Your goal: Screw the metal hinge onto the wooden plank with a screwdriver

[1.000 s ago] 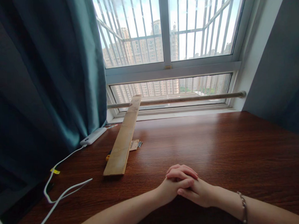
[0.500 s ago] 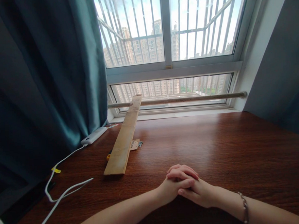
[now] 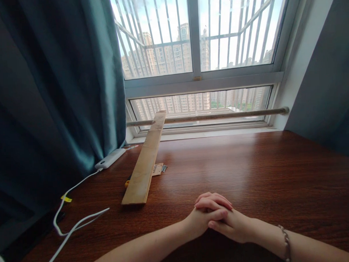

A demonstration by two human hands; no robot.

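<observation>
My left hand [image 3: 196, 222] and my right hand [image 3: 237, 224] are clasped, their fingers laced together over the front part of the brown wooden desk [image 3: 250, 162]. Both are closed, and no object shows between them; the palms are hidden. A bracelet [image 3: 285, 243] circles my right wrist. To the left of the hands, apart from them, lies a long wooden board [image 3: 144, 162], its far end near the window. A piece of cardboard [image 3: 158, 169] with several screws [image 3: 164, 168] pokes out from the board's right side. On the left a yellow-and-black item [image 3: 127, 183] is mostly covered by the board.
A white power strip [image 3: 110, 159] lies by the blue curtain [image 3: 104, 91], with a white cable [image 3: 62, 203] running toward the front left. Behind the desk a horizontal pole [image 3: 225, 115] crosses the barred window [image 3: 195, 84]. A grey wall [image 3: 318, 84] borders the right side.
</observation>
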